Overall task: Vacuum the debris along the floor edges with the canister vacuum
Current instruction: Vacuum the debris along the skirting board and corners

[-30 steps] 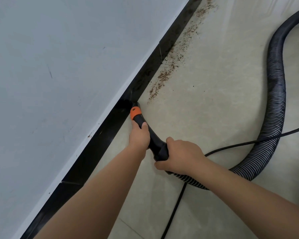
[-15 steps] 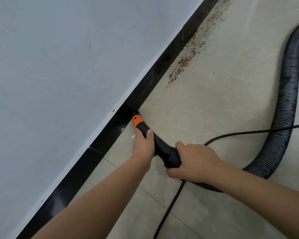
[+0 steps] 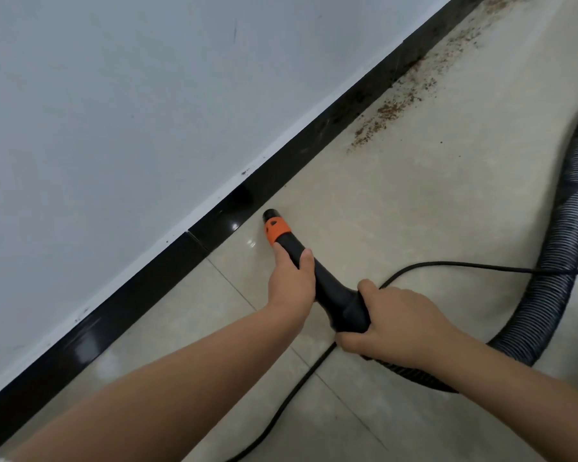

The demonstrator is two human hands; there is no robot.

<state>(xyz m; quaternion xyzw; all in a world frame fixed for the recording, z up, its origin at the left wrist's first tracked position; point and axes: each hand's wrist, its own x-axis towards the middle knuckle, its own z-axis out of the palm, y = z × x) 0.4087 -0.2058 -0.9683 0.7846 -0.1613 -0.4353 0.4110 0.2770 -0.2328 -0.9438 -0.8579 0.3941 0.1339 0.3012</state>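
Note:
The black vacuum nozzle (image 3: 327, 288) with an orange collar points at the floor a short way off the black baseboard (image 3: 271, 181). My left hand (image 3: 292, 281) is wrapped around the nozzle just behind the collar. My right hand (image 3: 397, 325) grips the wider rear end where the ribbed hose (image 3: 554, 261) joins. Brown debris (image 3: 391, 108) lies scattered along the baseboard farther ahead, up and to the right, well apart from the nozzle tip. The canister itself is out of view.
A pale wall (image 3: 114, 111) fills the left side above the baseboard. The thick hose curves around the right side of the beige tiled floor (image 3: 414, 201). A thin black power cord (image 3: 447, 265) runs across the floor under my right hand.
The nozzle tip has drawn back from the baseboard and away from the debris, which now lies farther up and to the right. Both hands keep the same grip.

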